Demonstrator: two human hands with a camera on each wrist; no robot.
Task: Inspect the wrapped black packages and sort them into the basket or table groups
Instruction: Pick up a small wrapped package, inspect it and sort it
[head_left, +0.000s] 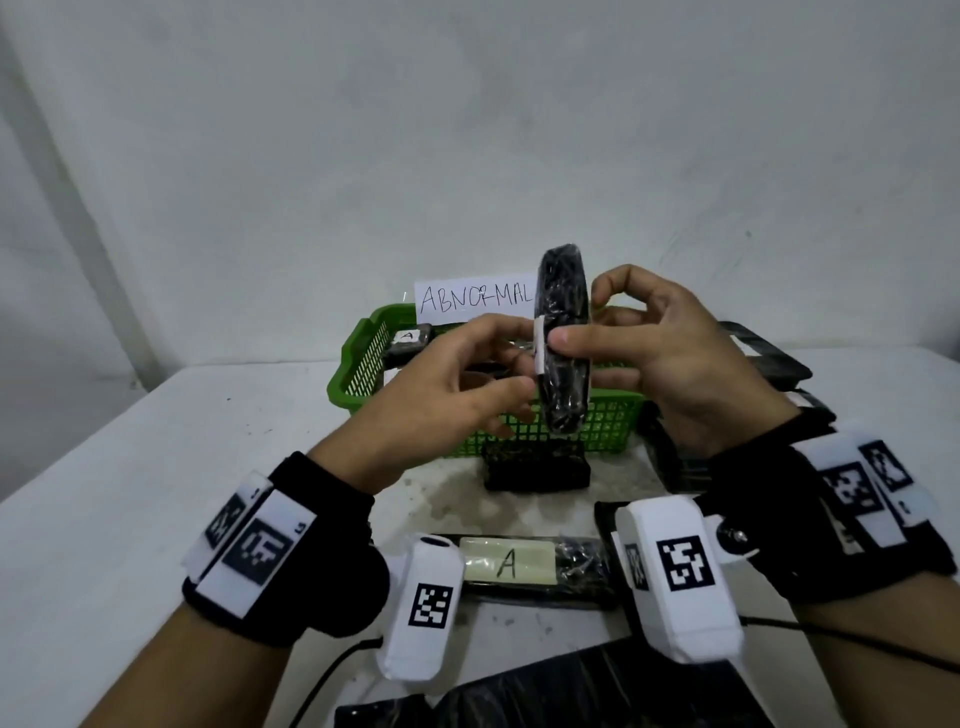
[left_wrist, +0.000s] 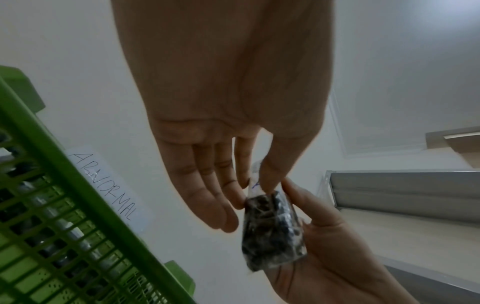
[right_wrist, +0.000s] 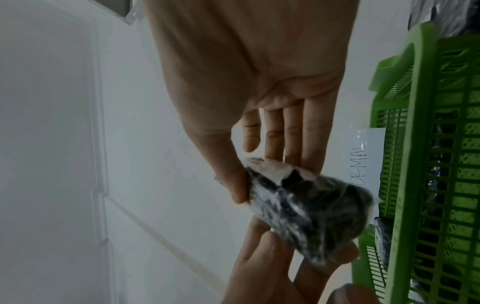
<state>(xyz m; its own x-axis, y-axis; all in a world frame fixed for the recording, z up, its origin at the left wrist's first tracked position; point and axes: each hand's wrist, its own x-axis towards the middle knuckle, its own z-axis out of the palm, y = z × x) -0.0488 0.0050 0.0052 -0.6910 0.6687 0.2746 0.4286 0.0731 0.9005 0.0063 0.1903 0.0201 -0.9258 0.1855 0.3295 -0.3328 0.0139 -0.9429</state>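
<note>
Standing upright, package, between both hands

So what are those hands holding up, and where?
A wrapped black package, held upright between both hands: right hand and left hand pinch around its middle.

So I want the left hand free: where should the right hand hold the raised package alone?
Judging by its pose, mid-length: the package stands upright and edge-on above the basket, and the right hand already pinches its narrow sides there from the right. Keep that grip clear of the white label, so it stays readable.
</note>
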